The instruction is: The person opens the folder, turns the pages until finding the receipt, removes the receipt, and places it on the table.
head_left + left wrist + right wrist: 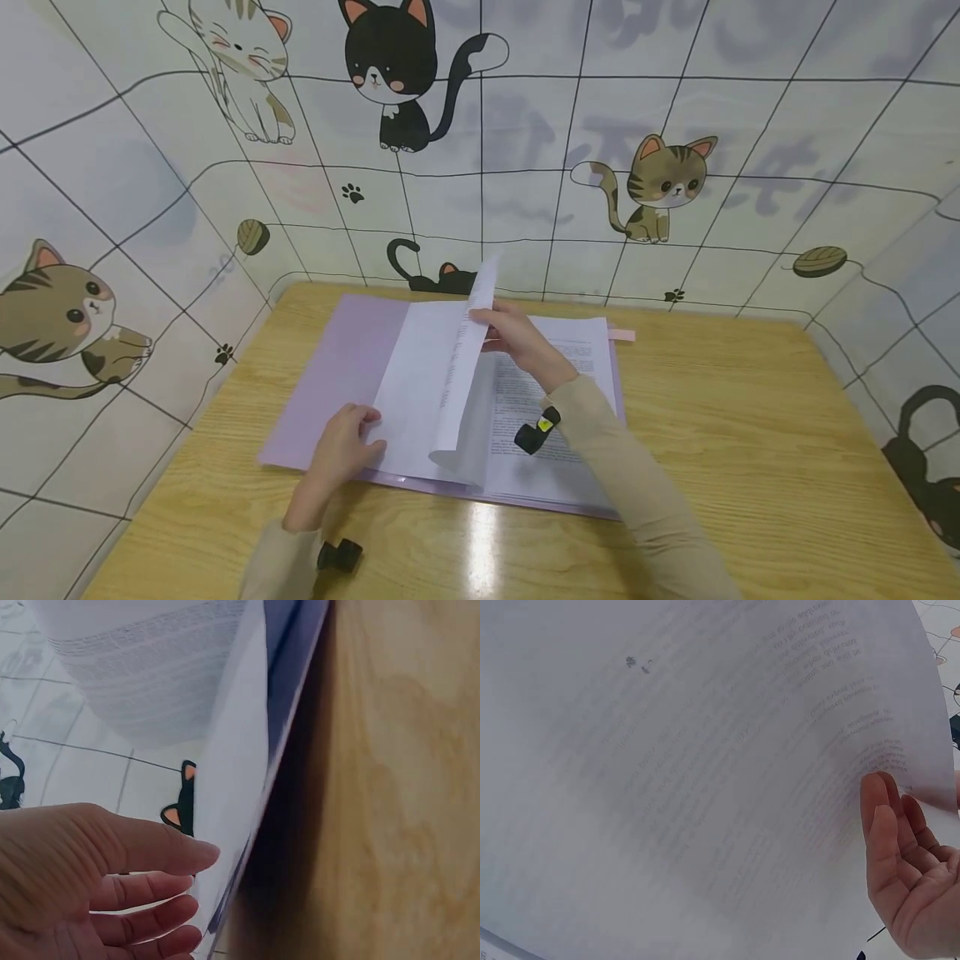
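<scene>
One page (462, 379) pinched in raised right hand (517, 332); left hand (343, 443) lower, curved.

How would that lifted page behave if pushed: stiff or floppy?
The lifted page is probably floppy, since its lower edge curls. It seems light, as the right hand holds it up near its far end. It may crease easily: it looks thin, with print apparently showing through in the right wrist view.

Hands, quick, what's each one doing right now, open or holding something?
Left hand: open, fingers relaxed, at the left-hand page.
Right hand: holding the lifted page near its edge.
</scene>
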### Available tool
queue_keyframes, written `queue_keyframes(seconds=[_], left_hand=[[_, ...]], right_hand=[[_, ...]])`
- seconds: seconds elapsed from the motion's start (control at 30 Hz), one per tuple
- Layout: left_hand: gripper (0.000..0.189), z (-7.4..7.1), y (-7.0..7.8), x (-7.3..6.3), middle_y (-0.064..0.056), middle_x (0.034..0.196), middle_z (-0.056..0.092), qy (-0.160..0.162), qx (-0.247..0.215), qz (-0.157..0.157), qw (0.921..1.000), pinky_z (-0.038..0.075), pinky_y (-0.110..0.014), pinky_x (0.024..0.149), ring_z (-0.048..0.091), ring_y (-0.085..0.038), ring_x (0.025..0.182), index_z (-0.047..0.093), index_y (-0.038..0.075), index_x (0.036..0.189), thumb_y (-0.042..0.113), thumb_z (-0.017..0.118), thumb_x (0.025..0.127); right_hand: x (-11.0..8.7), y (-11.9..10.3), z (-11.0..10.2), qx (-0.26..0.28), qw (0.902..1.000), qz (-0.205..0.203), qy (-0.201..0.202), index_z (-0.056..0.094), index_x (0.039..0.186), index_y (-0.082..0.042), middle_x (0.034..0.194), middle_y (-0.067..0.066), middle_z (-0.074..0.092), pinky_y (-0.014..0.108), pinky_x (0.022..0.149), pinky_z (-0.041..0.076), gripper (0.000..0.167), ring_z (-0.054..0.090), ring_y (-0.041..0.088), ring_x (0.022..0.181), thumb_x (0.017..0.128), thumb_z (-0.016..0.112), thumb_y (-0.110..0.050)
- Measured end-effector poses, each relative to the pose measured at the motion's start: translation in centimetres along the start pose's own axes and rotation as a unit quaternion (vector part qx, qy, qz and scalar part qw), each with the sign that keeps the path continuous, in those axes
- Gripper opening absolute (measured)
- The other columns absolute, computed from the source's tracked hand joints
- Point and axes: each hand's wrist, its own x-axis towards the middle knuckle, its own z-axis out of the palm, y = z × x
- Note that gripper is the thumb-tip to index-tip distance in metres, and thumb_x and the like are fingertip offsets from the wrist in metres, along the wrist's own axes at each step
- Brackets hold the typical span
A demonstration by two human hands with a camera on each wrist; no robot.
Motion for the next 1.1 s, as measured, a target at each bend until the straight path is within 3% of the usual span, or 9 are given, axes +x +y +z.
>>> queue_keyframes(seconds=[0.17, 0.3, 0.43, 0.6, 0.73, 0.93, 1.1], left_hand=[[0.029, -0.6, 1.8, -0.5, -0.012, 0.085, 0.062, 0.078, -0.024, 0.075, 0.9938, 0.048, -0.037, 0.065, 0.056, -0.024, 0.072, 0.063, -0.005, 0.093, -0.002, 0.076, 0.068], [0.023, -0.9, 3.8, -0.9, -0.01, 0.077, 0.064, 0.158, -0.069, 0.137, 0.9754, 0.05, -0.032, 0.058, 0.058, -0.021, 0.065, 0.064, -0.004, 0.087, -0.004, 0.076, 0.068], [0.018, -1.4, 6.2, -1.3, -0.008, 0.073, 0.063, 0.2, -0.111, 0.153, 0.9614, 0.05, -0.03, 0.056, 0.058, -0.02, 0.063, 0.064, -0.002, 0.084, -0.002, 0.074, 0.07], [0.026, -1.9, 8.5, -1.8, -0.01, 0.078, 0.063, 0.211, -0.128, 0.174, 0.9532, 0.051, -0.032, 0.058, 0.058, -0.02, 0.066, 0.063, -0.003, 0.089, 0.005, 0.077, 0.069], [0.035, -2.0, 9.8, -2.0, -0.008, 0.084, 0.061, 0.207, -0.123, 0.184, 0.953, 0.051, -0.031, 0.06, 0.056, -0.019, 0.069, 0.061, -0.002, 0.093, 0.011, 0.079, 0.067], [0.041, -1.8, 10.9, -1.6, -0.013, 0.09, 0.061, 0.2, -0.105, 0.173, 0.9586, 0.051, -0.034, 0.06, 0.056, -0.022, 0.072, 0.058, -0.005, 0.098, 0.011, 0.08, 0.066], [0.039, -1.4, 11.4, -1.2, -0.017, 0.091, 0.06, 0.18, -0.091, 0.149, 0.968, 0.05, -0.036, 0.06, 0.056, -0.025, 0.073, 0.058, -0.007, 0.098, 0.003, 0.077, 0.066]], right_hand=[[0.2, 0.1, 0.4, 0.0, 1.0, 0.004, 0.001, 0.05, 0.128, 0.004, 0.103, 0.012, 0.065, 0.032, 0.073, 0.052, 0.042, 0.064, 0.017, 0.079, 0.091, 0.055, -0.015], [0.4, 0.3, 0.9, 0.002, 1.0, 0.005, -0.004, 0.049, 0.127, 0.006, 0.103, 0.012, 0.065, 0.032, 0.073, 0.052, 0.043, 0.064, 0.016, 0.079, 0.091, 0.055, -0.015], [0.6, 0.4, 1.4, 0.0, 1.0, 0.009, 0.003, 0.052, 0.125, 0.004, 0.106, 0.015, 0.065, 0.029, 0.072, 0.052, 0.04, 0.065, 0.015, 0.079, 0.091, 0.055, -0.017], [0.9, 0.6, 2.1, 0.006, 0.9997, 0.013, 0.018, 0.053, 0.124, 0.005, 0.106, 0.017, 0.065, 0.028, 0.068, 0.053, 0.039, 0.065, 0.015, 0.077, 0.091, 0.055, -0.017], [1.1, 0.8, 2.4, 0.006, 0.9996, 0.014, 0.022, 0.053, 0.124, 0.005, 0.107, 0.017, 0.065, 0.029, 0.071, 0.053, 0.04, 0.065, 0.015, 0.078, 0.091, 0.055, -0.018], [1.2, 1.0, 3.1, 0.021, 0.999, 0.02, 0.034, 0.051, 0.126, 0.006, 0.108, 0.018, 0.065, 0.029, 0.072, 0.052, 0.042, 0.064, 0.015, 0.078, 0.091, 0.055, -0.017], [1.4, 1.3, 3.5, 0.037, 0.9978, 0.017, 0.052, 0.055, 0.122, 0.004, 0.103, 0.015, 0.066, 0.029, 0.071, 0.052, 0.037, 0.064, 0.014, 0.076, 0.09, 0.056, -0.015]])
